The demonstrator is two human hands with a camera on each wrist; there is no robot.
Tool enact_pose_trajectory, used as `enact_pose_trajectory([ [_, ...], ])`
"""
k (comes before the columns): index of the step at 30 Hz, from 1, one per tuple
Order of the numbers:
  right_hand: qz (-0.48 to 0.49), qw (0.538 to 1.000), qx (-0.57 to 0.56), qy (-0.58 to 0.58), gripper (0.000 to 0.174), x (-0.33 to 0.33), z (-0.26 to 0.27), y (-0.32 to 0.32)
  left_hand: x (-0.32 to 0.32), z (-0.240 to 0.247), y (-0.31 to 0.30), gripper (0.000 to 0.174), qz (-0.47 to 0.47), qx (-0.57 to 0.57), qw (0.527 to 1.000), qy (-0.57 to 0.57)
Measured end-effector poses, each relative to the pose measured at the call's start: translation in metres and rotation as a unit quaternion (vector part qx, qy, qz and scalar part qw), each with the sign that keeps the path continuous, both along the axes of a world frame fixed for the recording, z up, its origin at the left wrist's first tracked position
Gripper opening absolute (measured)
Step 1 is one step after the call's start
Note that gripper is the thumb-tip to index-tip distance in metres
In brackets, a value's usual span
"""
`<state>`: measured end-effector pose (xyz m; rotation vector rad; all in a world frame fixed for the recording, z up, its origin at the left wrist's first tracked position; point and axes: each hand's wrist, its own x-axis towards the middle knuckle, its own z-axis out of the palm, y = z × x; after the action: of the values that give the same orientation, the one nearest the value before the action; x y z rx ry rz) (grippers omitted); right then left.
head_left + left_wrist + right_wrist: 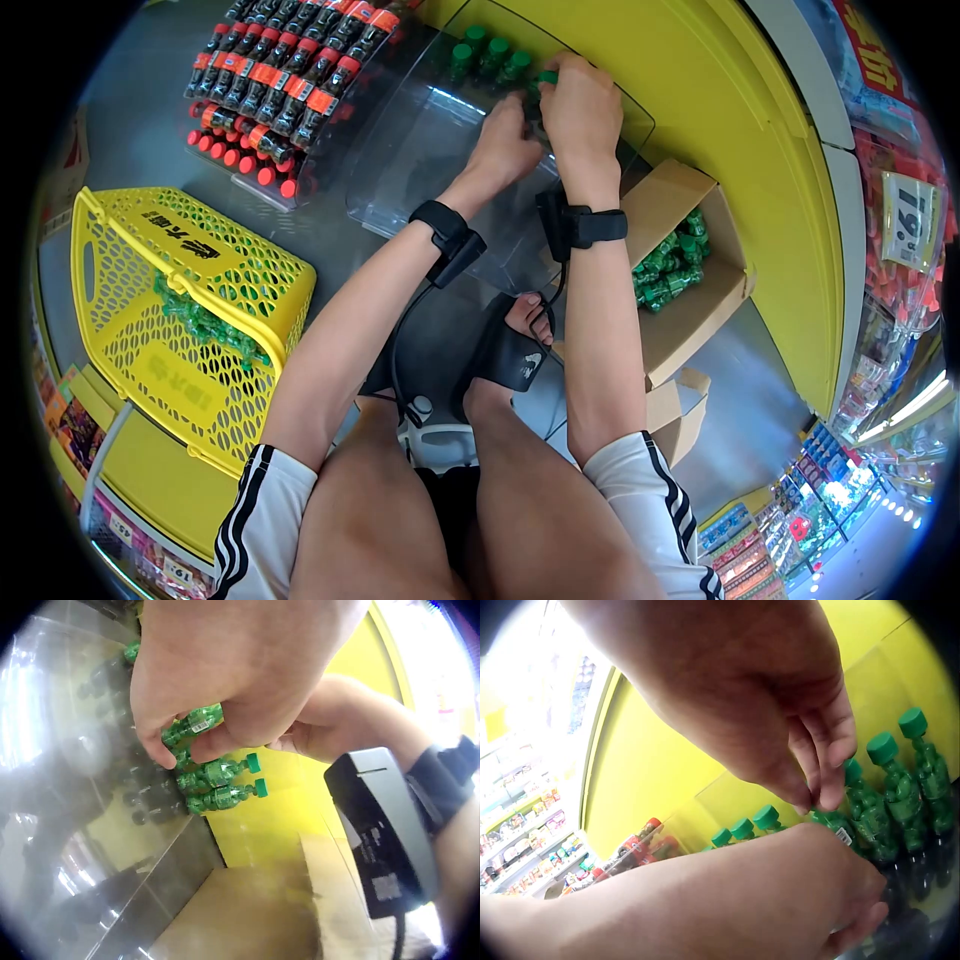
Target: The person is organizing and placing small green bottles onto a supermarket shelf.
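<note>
Small green-capped bottles (904, 791) stand in a row inside a clear plastic bin (400, 140). My right hand (583, 110) reaches over the bin's right side, its thumb and fingertips pinching at the top of a green bottle (840, 831) with a barcode label. My left hand (503, 148) is just left of it, low among the bottles. In the left wrist view its thumb and finger curl around a green bottle (183, 757), whose body is partly hidden. Two more bottles (221, 797) stand beside that hand, caps toward the yellow panel (274, 802).
A yellow basket (180, 235) on the left holds small green bottles. To the right, an open cardboard box (690, 330) contains more. Dark bottles with red caps (290, 75) are stacked beyond the bin. Cables hang from both wrist cameras, above my feet.
</note>
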<state>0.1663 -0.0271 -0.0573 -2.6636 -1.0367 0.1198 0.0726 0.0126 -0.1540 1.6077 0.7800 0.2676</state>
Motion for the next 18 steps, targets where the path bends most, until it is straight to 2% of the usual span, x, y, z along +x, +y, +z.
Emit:
enact_pose_trajectory([
  [5,-0.009,1.000,-0.003,-0.014,0.025,-0.001,0.001,-0.002,0.002,-0.004,-0.005,0.064,0.044,0.064,0.997,-0.016],
  [8,-0.018,1.000,-0.008,-0.013,0.025,-0.002,0.004,-0.002,-0.003,0.013,-0.001,0.065,0.062,0.021,0.998,0.020],
  [13,-0.027,0.999,-0.026,-0.003,0.026,-0.005,0.013,0.003,-0.007,0.009,0.003,0.065,0.084,0.054,0.994,0.041],
  [15,0.050,0.999,0.005,0.012,0.029,-0.003,0.009,0.007,-0.006,0.005,0.006,0.066,0.092,0.063,0.993,0.029],
  [18,0.055,0.998,-0.005,-0.024,0.031,-0.009,0.005,0.015,-0.005,0.005,0.009,0.065,0.094,0.053,0.994,0.006],
])
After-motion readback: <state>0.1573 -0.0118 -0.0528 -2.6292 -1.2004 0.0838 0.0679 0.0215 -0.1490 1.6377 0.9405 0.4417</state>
